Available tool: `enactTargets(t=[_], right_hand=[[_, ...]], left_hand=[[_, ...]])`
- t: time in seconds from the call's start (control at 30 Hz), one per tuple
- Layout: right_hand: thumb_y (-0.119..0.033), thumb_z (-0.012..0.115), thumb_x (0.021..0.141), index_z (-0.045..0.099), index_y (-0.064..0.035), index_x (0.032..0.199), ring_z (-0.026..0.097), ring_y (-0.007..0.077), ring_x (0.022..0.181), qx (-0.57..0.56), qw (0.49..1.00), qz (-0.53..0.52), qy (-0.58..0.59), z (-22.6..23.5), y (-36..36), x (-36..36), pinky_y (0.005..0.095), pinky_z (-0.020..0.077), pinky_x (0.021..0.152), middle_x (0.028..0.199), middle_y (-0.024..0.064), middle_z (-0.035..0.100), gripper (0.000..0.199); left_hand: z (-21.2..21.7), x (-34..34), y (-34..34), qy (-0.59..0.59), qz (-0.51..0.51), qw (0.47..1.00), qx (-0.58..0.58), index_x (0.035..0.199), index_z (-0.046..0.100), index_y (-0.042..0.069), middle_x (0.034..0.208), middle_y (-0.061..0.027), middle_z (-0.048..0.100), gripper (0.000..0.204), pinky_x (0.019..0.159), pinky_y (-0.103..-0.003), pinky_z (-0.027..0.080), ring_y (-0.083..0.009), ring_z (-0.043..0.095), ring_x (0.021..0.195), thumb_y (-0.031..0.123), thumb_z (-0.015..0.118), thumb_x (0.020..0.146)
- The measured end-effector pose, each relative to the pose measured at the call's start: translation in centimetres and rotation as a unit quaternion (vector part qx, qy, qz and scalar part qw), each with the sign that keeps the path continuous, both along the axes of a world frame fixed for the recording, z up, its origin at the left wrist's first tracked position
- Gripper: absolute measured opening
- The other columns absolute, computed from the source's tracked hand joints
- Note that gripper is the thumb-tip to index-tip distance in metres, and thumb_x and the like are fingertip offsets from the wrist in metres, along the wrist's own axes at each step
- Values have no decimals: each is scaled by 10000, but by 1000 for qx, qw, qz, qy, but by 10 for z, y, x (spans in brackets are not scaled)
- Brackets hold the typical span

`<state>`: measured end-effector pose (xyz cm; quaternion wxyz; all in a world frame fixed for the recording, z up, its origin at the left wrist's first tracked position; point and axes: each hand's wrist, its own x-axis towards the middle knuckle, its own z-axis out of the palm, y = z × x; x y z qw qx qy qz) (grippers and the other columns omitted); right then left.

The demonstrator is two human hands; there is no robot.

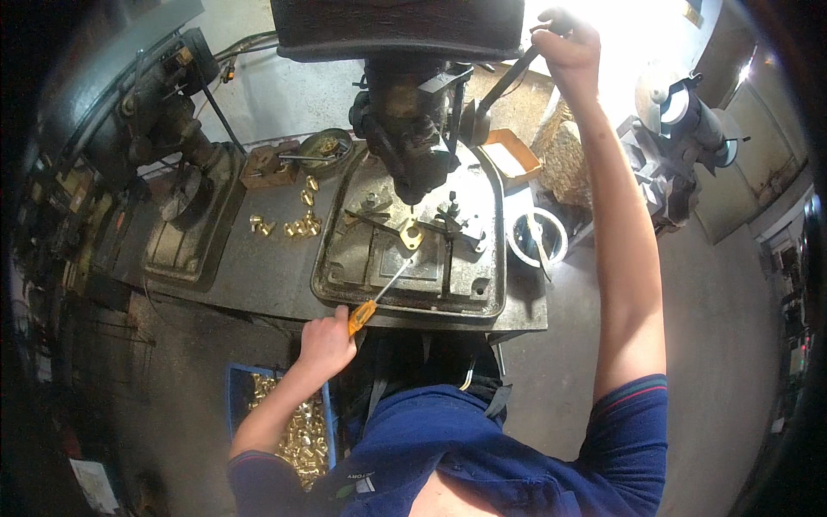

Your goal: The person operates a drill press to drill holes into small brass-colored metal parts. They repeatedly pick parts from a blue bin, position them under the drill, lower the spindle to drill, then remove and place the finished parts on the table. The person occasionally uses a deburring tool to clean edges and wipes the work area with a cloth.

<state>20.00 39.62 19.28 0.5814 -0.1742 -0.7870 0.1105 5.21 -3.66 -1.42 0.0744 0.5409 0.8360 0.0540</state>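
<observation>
My left hand (326, 346) is closed around the yellow-orange handle of a screwdriver (363, 316). Its thin shaft points up and to the right, with the tip close to a brass flanged part (412, 234) on the drill press table (345, 277). Above that part hangs the drill press chuck (418, 172), a thin bit pointing down from it. Raised at the upper right, my right hand (568, 53) grips the dark feed lever (508, 84) of the press. Dark clamping pieces (455, 226) are beside the brass part.
Loose brass fittings (303, 227) lie left of the press, near a bowl (327, 148) of chips. A blue crate (331, 422) of brass parts stands low on the left. On the right are a white tub (562, 234) with a brush and a cardboard box (510, 157). Another press (194, 207) stands left.
</observation>
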Motion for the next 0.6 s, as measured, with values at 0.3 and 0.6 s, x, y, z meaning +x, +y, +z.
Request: enactTargets(t=[0.3, 0.6], right_hand=[[-80, 578, 716, 613, 20, 921, 591, 126, 708, 5, 995, 95, 38, 26, -35, -1, 254, 469, 647, 773, 62, 625, 231], [-53, 557, 704, 596, 24, 902, 590, 125, 654, -34, 994, 75, 66, 23, -42, -8, 240, 473, 595, 726, 64, 601, 216]], left_hand=[[7, -6, 17, 32, 12, 999, 4, 838, 491, -6, 659, -214, 621, 170, 584, -472, 503, -384, 628, 638, 65, 552, 696], [15, -2, 50, 31, -16, 999, 4, 849, 520, -21, 676, -204, 632, 198, 616, -443, 521, -362, 647, 670, 52, 578, 675]])
